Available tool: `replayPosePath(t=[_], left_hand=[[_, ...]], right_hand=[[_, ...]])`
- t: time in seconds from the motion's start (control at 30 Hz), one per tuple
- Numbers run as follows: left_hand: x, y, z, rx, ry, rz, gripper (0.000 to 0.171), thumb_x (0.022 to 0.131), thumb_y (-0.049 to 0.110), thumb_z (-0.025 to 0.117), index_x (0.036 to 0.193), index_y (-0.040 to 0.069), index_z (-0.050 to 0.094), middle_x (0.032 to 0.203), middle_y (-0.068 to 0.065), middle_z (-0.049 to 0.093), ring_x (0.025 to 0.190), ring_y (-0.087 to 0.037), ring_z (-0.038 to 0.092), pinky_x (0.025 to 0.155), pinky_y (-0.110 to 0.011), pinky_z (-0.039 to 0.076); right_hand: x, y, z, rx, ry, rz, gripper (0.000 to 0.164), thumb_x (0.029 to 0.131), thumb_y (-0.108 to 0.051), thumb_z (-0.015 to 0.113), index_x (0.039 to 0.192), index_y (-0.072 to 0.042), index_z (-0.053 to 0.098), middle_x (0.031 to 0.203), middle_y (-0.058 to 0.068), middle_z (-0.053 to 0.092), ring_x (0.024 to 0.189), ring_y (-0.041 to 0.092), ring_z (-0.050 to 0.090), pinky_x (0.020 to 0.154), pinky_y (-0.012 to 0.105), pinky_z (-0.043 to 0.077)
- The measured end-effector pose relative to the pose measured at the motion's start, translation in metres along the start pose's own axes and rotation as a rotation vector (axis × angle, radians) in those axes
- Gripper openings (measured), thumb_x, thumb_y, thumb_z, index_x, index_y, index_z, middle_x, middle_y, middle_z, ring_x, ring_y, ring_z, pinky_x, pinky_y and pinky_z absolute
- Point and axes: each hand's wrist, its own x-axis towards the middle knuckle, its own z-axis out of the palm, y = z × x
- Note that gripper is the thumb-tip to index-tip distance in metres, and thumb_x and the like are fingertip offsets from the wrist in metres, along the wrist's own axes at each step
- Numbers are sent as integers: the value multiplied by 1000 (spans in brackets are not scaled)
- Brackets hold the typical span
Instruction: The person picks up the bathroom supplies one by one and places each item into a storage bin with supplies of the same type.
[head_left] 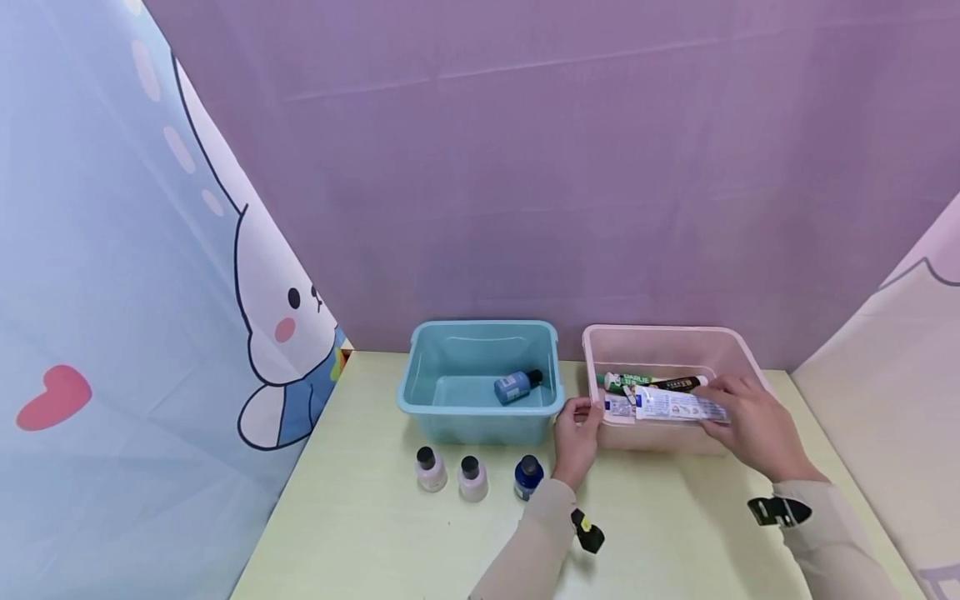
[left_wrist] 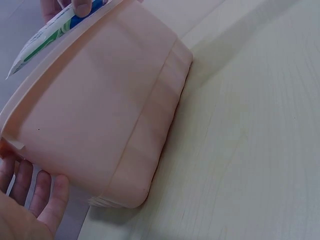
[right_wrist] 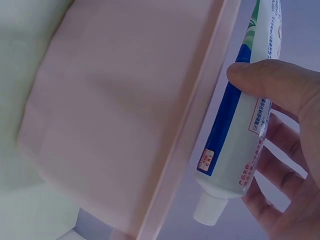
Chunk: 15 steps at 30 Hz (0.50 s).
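I see my right hand (head_left: 753, 421) pinching a white toothpaste tube (head_left: 675, 406) with blue-green print and white cap; left hand (head_left: 579, 437), fingers relaxed, touches the pink bin (head_left: 738, 342) beside it.

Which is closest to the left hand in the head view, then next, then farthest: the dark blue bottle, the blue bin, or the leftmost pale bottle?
From the left hand:
1. Dark blue bottle, on the table just left of the wrist.
2. Blue bin, behind and to the left; its near corner is almost as close, so 1 and 2 are a tight call.
3. Leftmost pale bottle, far left of the row.
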Motion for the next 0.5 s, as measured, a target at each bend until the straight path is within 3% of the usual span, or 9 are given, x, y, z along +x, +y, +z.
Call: replayPosePath(t=[0.5], left_hand=[[2,-3,0,0,2,15,22,101,33,65,116,17,66,109,6,64,99,-10,58,80,-23,57]], right_hand=[[27,17,11,18,-74,0,47,65,-11,91,109,-5,77,100,10,68,96,31,62,73,53,55]])
